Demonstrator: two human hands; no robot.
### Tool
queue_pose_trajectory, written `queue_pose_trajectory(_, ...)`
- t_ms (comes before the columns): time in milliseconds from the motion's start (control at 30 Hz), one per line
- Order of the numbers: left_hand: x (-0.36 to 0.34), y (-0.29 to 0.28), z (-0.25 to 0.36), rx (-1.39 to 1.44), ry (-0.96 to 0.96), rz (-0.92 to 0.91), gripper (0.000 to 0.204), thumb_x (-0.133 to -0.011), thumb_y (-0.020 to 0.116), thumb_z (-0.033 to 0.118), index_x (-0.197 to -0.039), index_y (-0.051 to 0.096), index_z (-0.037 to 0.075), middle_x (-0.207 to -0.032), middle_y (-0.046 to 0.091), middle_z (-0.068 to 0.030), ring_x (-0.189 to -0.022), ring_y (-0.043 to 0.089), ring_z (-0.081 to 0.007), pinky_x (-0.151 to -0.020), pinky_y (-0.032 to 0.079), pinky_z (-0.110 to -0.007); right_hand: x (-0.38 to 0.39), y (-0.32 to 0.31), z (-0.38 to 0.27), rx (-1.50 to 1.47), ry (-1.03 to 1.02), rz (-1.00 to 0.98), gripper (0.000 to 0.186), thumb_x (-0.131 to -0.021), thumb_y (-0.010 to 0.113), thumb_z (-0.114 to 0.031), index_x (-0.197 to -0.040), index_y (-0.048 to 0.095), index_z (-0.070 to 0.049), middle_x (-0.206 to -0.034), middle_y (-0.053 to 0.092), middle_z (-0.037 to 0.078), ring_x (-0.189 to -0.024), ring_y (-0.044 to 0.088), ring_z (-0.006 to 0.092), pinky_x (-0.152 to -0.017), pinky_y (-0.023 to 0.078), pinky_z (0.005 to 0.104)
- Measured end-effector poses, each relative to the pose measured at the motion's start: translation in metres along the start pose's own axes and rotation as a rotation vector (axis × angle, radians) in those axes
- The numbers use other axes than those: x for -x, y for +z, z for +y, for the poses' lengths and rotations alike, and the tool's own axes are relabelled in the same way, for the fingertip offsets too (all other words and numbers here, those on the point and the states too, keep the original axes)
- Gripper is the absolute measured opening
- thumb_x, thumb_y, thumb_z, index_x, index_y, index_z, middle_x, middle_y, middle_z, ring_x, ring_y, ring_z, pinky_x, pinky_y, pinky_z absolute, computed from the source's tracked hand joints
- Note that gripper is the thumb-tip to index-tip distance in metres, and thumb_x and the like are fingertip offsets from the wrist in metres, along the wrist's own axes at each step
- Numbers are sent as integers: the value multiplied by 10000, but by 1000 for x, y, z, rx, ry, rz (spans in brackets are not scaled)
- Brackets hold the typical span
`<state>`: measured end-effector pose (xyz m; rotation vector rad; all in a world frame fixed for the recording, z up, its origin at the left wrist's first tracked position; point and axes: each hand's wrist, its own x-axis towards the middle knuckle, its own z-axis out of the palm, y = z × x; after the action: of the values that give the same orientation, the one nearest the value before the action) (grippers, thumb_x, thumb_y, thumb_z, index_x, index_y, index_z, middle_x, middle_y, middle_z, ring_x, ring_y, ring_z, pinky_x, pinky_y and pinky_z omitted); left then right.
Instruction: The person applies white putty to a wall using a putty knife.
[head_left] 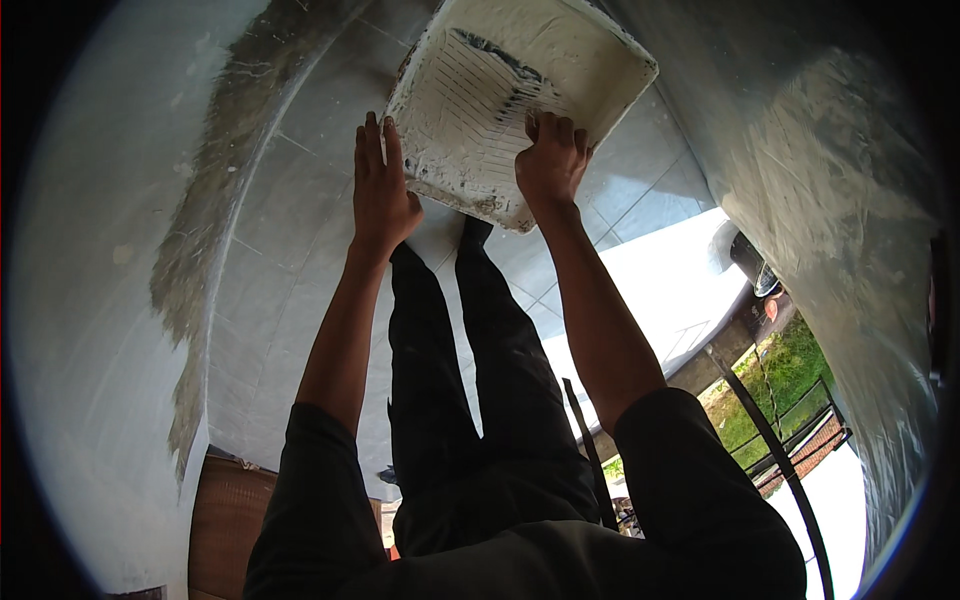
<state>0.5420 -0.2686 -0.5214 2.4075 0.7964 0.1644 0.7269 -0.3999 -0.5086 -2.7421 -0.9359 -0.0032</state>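
A white rectangular paint tray [440,100], with a ribbed ramp and coated in off-white paint, is at the top centre, in front of my feet. Dark streaks show through the paint on its ribs. My left hand [380,190] lies against the tray's left side near a corner, fingers stretched out and thumb apart. Over the tray's right part, my right hand [553,165] is closed, its curled fingers beside the dark streaks. Whatever it may grip is hidden under the fingers.
Grey floor tiles [290,230] run beneath the tray. On the left is a pale wall [100,250] with a brownish-grey unpainted band [215,190]. Clear plastic sheeting [830,200] hangs on the right. Sunlit floor, dark metal railing [760,420] and grass [785,370] appear at lower right.
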Motion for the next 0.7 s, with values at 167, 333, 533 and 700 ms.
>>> queue_pose_trajectory(167,5,-6,-4,-11,-11,2,919,-726,589,-101,-1557,200,-53,-1594,202,-350,-1461,232,-570,-1213,260,-592,20,-4,-30,-207,153,-215,203,-843,633,-27,-1044,608,-41,-1010,601,185,-958,592,407,-842,470,566)
queue_pose_trajectory(333,4,-7,-4,-7,-15,6,915,-727,593,-105,-1557,211,-50,-1594,211,-343,-1459,253,-557,-1210,274,-585,-15,-14,-13,-87,406,-191,360,-810,642,-13,-1144,509,2,-1171,534,185,-1126,530,430,-899,462,595)
queue_pose_trajectory(533,0,-4,6,1,-22,6,902,-724,593,-112,-1548,230,-53,-1597,211,-338,-1452,268,-556,-1205,285,-582,-7,8,-58,-161,424,-210,290,-858,636,-52,-1114,515,8,-1158,501,234,-1092,524,452,-888,449,587)
queue_pose_trajectory(700,6,-4,-1,4,-42,0,900,-726,588,-122,-1549,231,-49,-1596,212,-339,-1446,276,-558,-1206,282,-579,-11,-5,-81,-423,388,-253,320,-777,580,30,-1091,519,39,-1129,558,253,-1087,550,449,-907,458,562)
